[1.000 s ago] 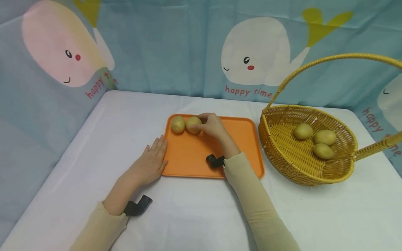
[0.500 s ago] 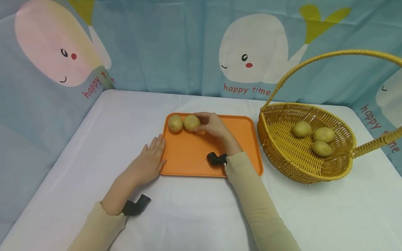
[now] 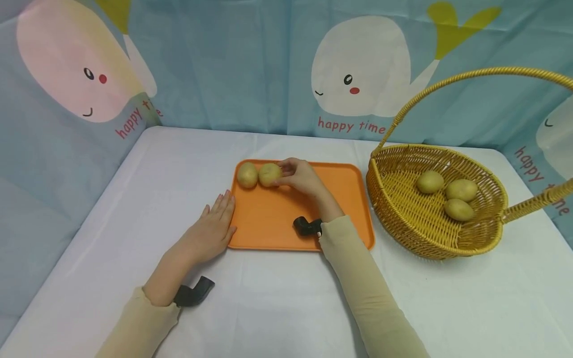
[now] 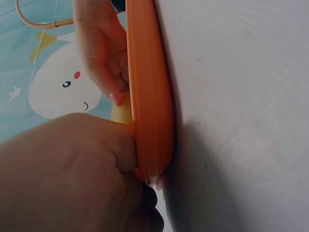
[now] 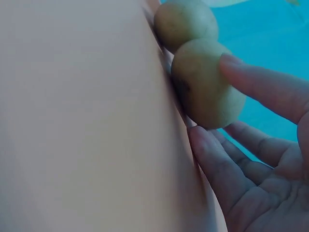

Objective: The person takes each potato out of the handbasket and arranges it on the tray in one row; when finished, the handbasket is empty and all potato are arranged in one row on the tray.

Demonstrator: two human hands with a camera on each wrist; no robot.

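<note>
Far left on an orange tray (image 3: 264,223), the right hand (image 3: 304,178), fingers parted, touches 1 potato (image 3: 270,175) beside another potato (image 3: 247,175); grip unclear. The left hand (image 3: 210,231), fingers straight, meets the tray's edge. Rightward, a basket (image 3: 408,209) holds 3 potatoes (image 3: 461,190).

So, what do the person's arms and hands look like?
The left hand and right hand are bare. The left sleeve and right sleeve are plain beige, ending near the wrists. A bent black piece juts out at each wrist.
</note>
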